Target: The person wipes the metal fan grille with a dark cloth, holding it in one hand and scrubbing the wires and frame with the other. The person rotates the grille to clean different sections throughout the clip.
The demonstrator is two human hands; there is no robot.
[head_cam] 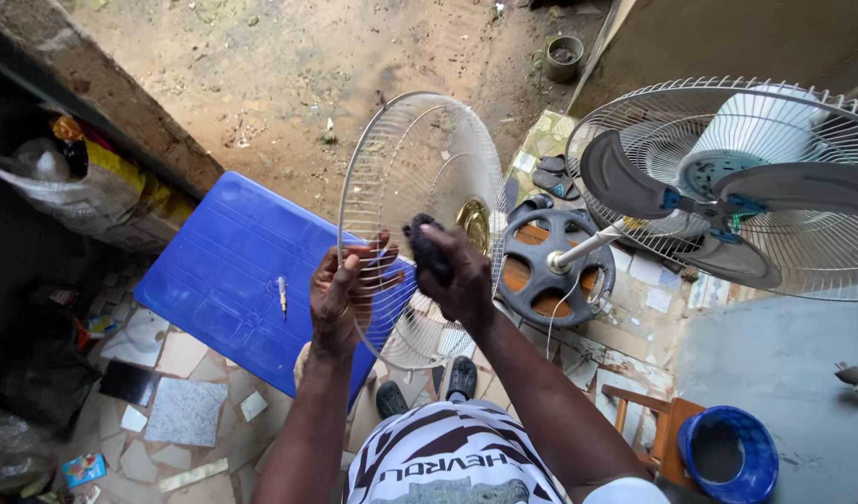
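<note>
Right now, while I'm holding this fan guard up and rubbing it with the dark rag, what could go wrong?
1. The left hand holds the fan guard only by its thin rim, so hard rubbing with the rag in the right hand could twist it loose onto the tiled floor.
2. Fingers could catch between the thin wires.
3. The fan beside you has bare blades; an elbow might bump it.

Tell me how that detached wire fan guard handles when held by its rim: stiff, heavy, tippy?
The wire fan guard is thin open wire, so probably light. The left hand alone holds its rim upright, suggesting moderate stiffness, though thin spokes likely flex where the right hand presses its dark cloth. Round rim: set down on edge, it would likely roll or tip.
</note>
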